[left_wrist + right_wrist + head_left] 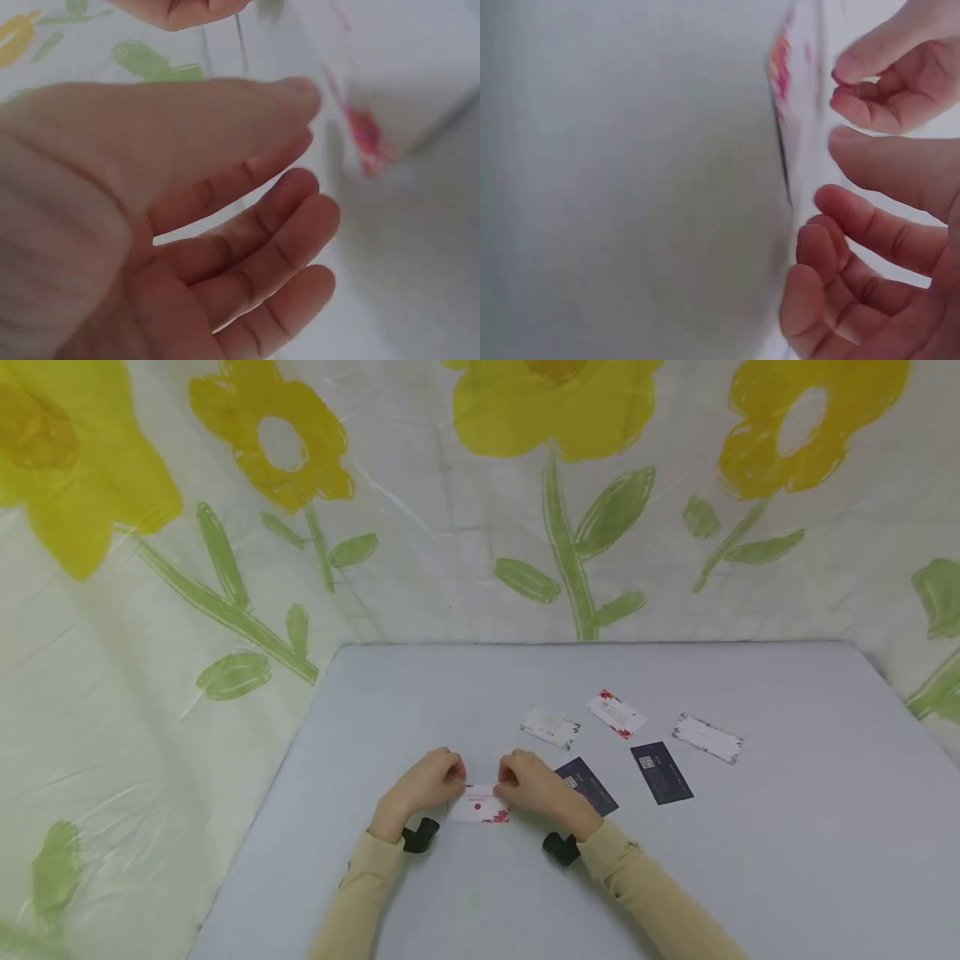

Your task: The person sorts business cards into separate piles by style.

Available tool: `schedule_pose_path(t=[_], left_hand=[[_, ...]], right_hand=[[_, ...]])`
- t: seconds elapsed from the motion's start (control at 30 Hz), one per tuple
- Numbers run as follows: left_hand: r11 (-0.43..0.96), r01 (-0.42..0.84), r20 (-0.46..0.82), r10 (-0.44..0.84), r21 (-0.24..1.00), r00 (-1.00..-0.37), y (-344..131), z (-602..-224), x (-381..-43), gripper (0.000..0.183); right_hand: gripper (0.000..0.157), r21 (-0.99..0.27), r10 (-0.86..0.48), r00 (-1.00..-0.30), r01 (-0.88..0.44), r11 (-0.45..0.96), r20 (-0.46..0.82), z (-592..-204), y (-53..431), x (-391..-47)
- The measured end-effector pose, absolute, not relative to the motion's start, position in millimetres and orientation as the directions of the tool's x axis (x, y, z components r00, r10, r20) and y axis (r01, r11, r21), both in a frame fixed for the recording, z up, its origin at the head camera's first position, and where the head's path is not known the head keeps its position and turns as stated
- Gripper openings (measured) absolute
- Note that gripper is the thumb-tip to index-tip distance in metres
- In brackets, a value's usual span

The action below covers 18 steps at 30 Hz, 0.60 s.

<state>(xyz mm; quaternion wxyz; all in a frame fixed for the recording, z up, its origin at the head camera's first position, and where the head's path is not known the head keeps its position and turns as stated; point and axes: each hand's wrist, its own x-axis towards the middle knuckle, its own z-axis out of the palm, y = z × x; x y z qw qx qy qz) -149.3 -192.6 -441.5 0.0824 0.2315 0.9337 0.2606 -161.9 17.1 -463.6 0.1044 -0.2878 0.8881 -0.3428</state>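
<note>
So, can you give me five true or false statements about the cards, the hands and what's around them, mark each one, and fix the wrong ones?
1. The left hand and right hand are both at the nearest white card. True.
2. All six cards are white. False: two are dark cards.
3. In the head view, the right hand hides part of one dark card. True.
4. Yellow flowers cover the tabletop. False: the yellow flowers are on the backdrop.
5. The sleeves are cream-coloured. True.
</note>
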Motion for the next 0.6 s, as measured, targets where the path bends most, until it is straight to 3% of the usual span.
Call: schedule_pose_path(t=[0.13, 0.33, 0.6], left_hand=[[0.756, 0.415, -0.004, 0.483, 0.506, -0.876, -174, -432, -160, 0.006], [0.675, 0.520, 0.037, 0.591, 0.524, -0.806, -129, -429, -199, 0.017], [0.547, 0.612, 0.036, 0.729, 0.571, -0.684, -66, -436, -256, 0.028]], right_hand=[[0.010, -0.677, -0.531, -0.842, -0.448, 0.584, 0.100, -453, 38, -172], [0.013, -0.626, -0.378, -0.903, -0.418, 0.659, 0.204, -438, 94, -192], [0.031, -0.565, -0.142, -0.980, -0.196, 0.801, 0.137, -438, 161, -201]])
